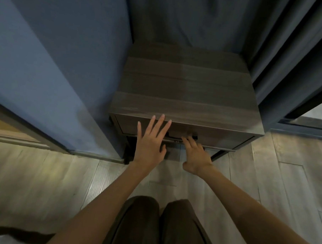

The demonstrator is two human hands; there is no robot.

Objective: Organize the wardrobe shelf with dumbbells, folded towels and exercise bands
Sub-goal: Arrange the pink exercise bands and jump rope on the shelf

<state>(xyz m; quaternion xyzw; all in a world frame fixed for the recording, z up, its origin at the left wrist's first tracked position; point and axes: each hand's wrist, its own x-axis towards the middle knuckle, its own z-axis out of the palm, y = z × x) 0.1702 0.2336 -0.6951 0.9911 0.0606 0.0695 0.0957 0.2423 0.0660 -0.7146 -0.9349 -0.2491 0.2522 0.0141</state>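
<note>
I was facing a low wooden cabinet (185, 86) at 12 o'clock, set between a blue wall panel (57, 62) at 10 o'clock and a dark curtain (288, 53) at 2 o'clock. My left grip (150, 139) was wide open with the fingers spread and straight. Its fingertips reached the top edge of the drawer front (220, 135) and it held nothing. My right grip (195, 154), just beside it at 3 o'clock, was open too. Its fingers were only lightly bent and their tips were at the dark handle (176, 136) in the middle of the drawer front. As far as I could see they had not closed round the handle, though the far side of the fingers was hidden from me. I could not tell whether the drawer was fully pushed in or a little way out.

The dumbbells, folded towels and exercise bands were not in view: none lay on the cabinet top, on the plank floor (43, 181) or in either grip. I could see no wardrobe shelf as such either. By my reckoning the task had barely begun. Getting into the drawer looked like the step in hand, and all the sorting and placing was left to do.
</note>
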